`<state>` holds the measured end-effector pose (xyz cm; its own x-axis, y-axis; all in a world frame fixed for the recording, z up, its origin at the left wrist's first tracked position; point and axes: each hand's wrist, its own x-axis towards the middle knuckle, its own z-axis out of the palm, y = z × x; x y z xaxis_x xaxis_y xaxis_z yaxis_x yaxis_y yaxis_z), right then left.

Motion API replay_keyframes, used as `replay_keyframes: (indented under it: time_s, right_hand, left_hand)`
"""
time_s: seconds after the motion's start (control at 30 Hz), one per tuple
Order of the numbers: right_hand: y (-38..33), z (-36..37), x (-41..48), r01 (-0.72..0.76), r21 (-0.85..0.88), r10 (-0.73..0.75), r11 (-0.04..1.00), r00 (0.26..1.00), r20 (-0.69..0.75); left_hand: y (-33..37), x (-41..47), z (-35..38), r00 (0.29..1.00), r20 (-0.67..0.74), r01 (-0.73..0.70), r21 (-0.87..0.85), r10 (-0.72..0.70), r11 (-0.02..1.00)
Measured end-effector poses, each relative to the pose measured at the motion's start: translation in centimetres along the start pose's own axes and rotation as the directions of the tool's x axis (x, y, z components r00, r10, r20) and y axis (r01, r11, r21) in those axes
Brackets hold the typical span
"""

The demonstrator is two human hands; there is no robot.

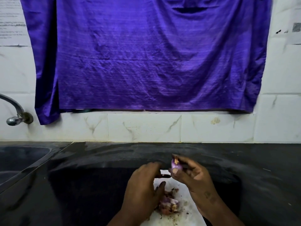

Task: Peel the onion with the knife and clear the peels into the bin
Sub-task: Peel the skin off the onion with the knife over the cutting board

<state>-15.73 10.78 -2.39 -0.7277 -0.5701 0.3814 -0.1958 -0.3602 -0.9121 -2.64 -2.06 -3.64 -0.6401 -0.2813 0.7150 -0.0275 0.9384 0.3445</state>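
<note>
Onion (175, 166): small, pale purple and glossy, with a yellowish stub at its upper end. It is held in the air just above the far edge of a white cutting board (185, 214). The right hand (195, 178) pinches it, with the thumb tip pressed on its lower front and the other fingers curled close behind it.

The left hand (143, 183) hovers just beside the right, palm down. Its fingers are bent downward and its thumb points toward the board. A dark strip (163, 176) sticks out from under these fingers toward the onion. The picture is too blurred to tell what it is, or whether the fingers grip it.

Below and between the two hands, a loose heap of peels (168, 203), purple and brown, lies on the board. Small dark crumbs are scattered around it. Both forearms enter from the bottom edge.

The board rests on a black stone counter (252, 163). At the left, a sink (21, 160) is set into the counter, and a metal tap (15, 111) juts from the wall above it. The wall is white marbled tile (143, 128). A large, wrinkled purple cloth (146, 54) hangs over most of it. A printed paper (11, 22), too blurred to read, is fixed at the upper left.
</note>
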Motion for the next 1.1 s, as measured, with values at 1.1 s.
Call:
replay_keyframes:
  time_s: [1.1]
  right_hand:
    - [-0.71,0.47,-0.60,-0.040,-0.037,0.050,0.999,0.938,0.342]
  left_hand:
    - [0.02,0.87,0.25,0.985,-0.113,0.044,-0.576,-0.133,0.816]
